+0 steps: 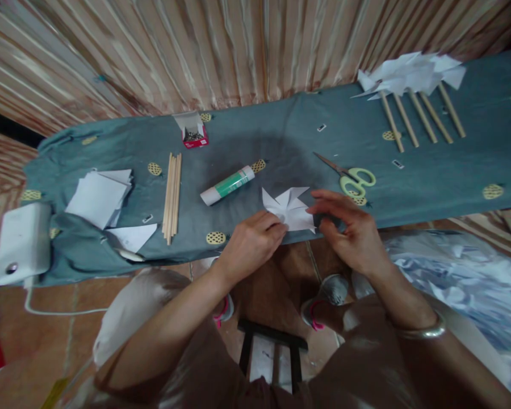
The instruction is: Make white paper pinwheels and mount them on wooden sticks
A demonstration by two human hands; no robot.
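A white folded paper pinwheel lies on the blue-grey cloth near the front edge of the board. My left hand is closed, pinching the pinwheel's centre from the left. My right hand curls its fingers over the pinwheel's right edge and holds it. A green and white glue stick lies just left of the pinwheel. Pale green scissors lie just behind my right hand.
A bundle of wooden sticks and a pile of white paper squares lie to the left. A small red box of pins stands at the back. Finished pinwheels on sticks lie far right. A white iron sits at the left end.
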